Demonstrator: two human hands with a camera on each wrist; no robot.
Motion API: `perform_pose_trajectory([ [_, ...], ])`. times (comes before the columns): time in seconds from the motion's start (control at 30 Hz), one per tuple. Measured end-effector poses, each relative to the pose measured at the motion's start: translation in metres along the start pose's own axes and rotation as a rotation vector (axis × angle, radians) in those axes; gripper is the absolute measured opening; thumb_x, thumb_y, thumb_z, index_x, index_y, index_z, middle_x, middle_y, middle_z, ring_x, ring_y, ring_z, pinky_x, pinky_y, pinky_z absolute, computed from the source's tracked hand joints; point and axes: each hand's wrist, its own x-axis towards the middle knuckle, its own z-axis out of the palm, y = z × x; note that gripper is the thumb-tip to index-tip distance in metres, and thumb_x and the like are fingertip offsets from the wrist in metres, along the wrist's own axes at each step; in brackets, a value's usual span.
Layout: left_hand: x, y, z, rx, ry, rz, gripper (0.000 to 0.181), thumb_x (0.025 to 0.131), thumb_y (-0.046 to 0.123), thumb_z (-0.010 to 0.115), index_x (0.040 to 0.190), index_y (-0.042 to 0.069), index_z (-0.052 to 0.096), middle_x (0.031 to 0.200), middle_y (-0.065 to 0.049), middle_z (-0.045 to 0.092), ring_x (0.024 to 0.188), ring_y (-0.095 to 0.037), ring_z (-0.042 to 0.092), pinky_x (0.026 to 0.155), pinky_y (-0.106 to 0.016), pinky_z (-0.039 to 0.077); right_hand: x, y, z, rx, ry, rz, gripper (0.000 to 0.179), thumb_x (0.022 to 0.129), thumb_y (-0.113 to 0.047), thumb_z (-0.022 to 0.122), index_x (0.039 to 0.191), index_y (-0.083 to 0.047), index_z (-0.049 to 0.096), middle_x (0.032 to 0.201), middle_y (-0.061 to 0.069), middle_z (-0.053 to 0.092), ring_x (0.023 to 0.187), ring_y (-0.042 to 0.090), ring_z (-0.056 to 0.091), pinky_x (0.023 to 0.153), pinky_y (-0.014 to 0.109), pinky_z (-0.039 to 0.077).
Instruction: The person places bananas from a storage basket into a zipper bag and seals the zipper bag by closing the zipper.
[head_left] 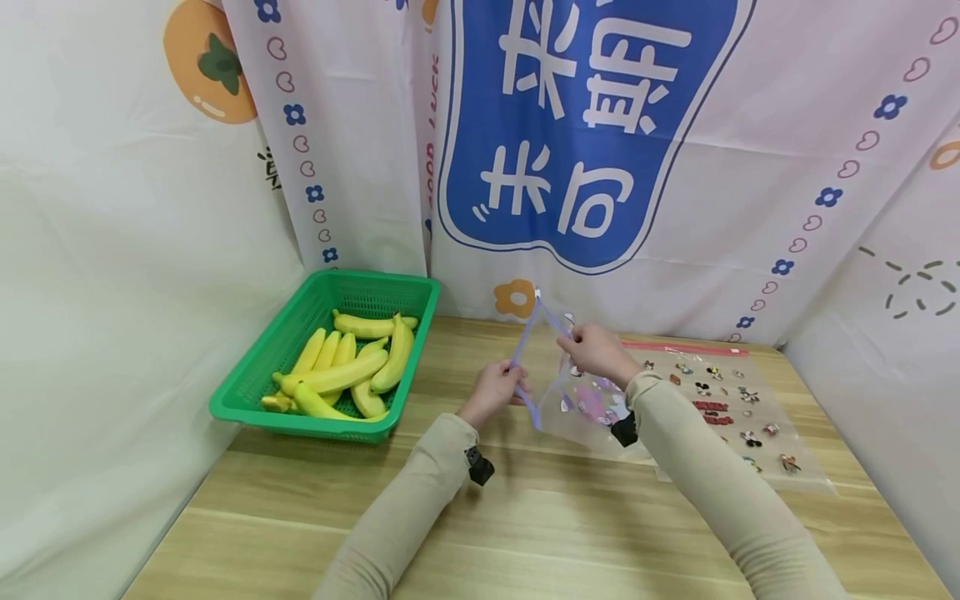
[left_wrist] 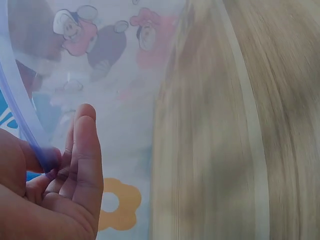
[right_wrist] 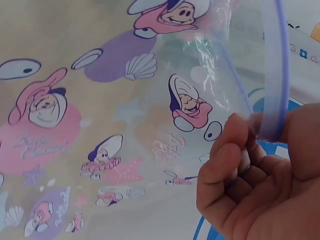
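Note:
A clear zip bag with purple edging and pink cartoon prints (head_left: 592, 404) stands with its mouth spread apart above the table. My left hand (head_left: 494, 392) pinches the near left side of its purple rim; in the left wrist view the thumb and index finger meet on the strip (left_wrist: 22, 117). On the opposite side of the mouth, my right hand (head_left: 596, 352) pinches the rim between thumb and fingers, and the printed bag (right_wrist: 117, 115) spreads out beside it in the right wrist view. I see nothing inside the bag.
To the left, a green plastic basket (head_left: 318, 422) holds several yellow bananas (head_left: 337, 375). A second clear zip bag with a red strip and small cartoon prints (head_left: 731, 408) lies flat on the wooden table (head_left: 510, 533) at right. Printed curtains (head_left: 360, 167) enclose the back and sides.

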Motion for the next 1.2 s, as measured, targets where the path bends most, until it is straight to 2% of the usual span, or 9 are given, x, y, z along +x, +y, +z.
perform_pose_trajectory([
  [0.1,0.000,0.001,-0.002,0.000,0.018,-0.005,0.022,0.096,0.007,0.047,0.100,-0.011,0.060,0.078,-0.017,0.064,0.059,-0.014,0.062,0.060,-0.030,0.056,0.000,0.001,-0.004,0.017,-0.003,0.001,0.035,0.098,-0.026,0.049,0.069,-0.008,0.051,0.062,0.007,0.058,0.054,0.019,0.053,0.049,0.028,0.040],
  [0.23,-0.001,0.001,-0.006,-0.009,0.032,-0.006,0.023,0.095,0.005,0.047,0.101,-0.013,0.059,0.072,-0.012,0.062,0.056,-0.013,0.062,0.058,-0.029,0.056,0.000,0.002,-0.011,0.050,-0.012,0.011,0.032,0.098,-0.022,0.049,0.075,-0.002,0.056,0.066,0.009,0.058,0.055,0.016,0.052,0.049,0.027,0.041],
  [0.4,-0.002,0.001,-0.011,-0.001,0.041,-0.017,0.025,0.094,0.006,0.047,0.102,-0.014,0.060,0.072,-0.012,0.064,0.060,-0.018,0.065,0.060,-0.031,0.056,0.000,0.006,-0.016,0.069,-0.032,0.009,0.032,0.098,-0.022,0.049,0.075,-0.002,0.056,0.065,0.005,0.057,0.057,0.017,0.054,0.051,0.027,0.045],
  [0.63,-0.001,0.001,-0.018,0.052,0.027,-0.026,0.027,0.097,0.011,0.048,0.101,-0.011,0.062,0.075,-0.013,0.064,0.073,-0.032,0.067,0.061,-0.030,0.056,0.000,0.012,-0.020,0.182,-0.078,0.033,0.032,0.098,-0.021,0.049,0.078,0.002,0.058,0.063,0.004,0.055,0.056,0.015,0.053,0.052,0.026,0.045],
  [0.8,-0.001,0.000,-0.021,0.070,0.025,-0.034,0.028,0.097,0.012,0.047,0.100,-0.012,0.062,0.076,-0.015,0.065,0.077,-0.037,0.067,0.062,-0.030,0.056,0.000,0.016,-0.023,0.179,-0.074,0.022,0.030,0.097,-0.018,0.049,0.075,0.000,0.058,0.061,0.002,0.054,0.054,0.013,0.051,0.054,0.029,0.047],
  [1.0,-0.001,-0.002,-0.025,0.071,0.040,-0.034,0.025,0.095,0.010,0.046,0.093,-0.009,0.062,0.079,-0.019,0.066,0.074,-0.034,0.067,0.058,-0.028,0.055,-0.002,0.020,-0.030,0.149,-0.060,0.028,0.029,0.097,-0.019,0.050,0.075,-0.002,0.057,0.060,0.002,0.054,0.054,0.014,0.051,0.053,0.029,0.044],
  [1.2,0.001,-0.004,-0.027,0.084,0.061,-0.031,0.025,0.097,0.010,0.046,0.090,-0.007,0.062,0.070,-0.012,0.063,0.061,-0.021,0.066,0.056,-0.028,0.055,-0.004,0.022,-0.037,0.129,-0.042,0.029,0.028,0.097,-0.020,0.050,0.076,-0.003,0.058,0.061,0.004,0.055,0.054,0.015,0.051,0.051,0.027,0.042],
])
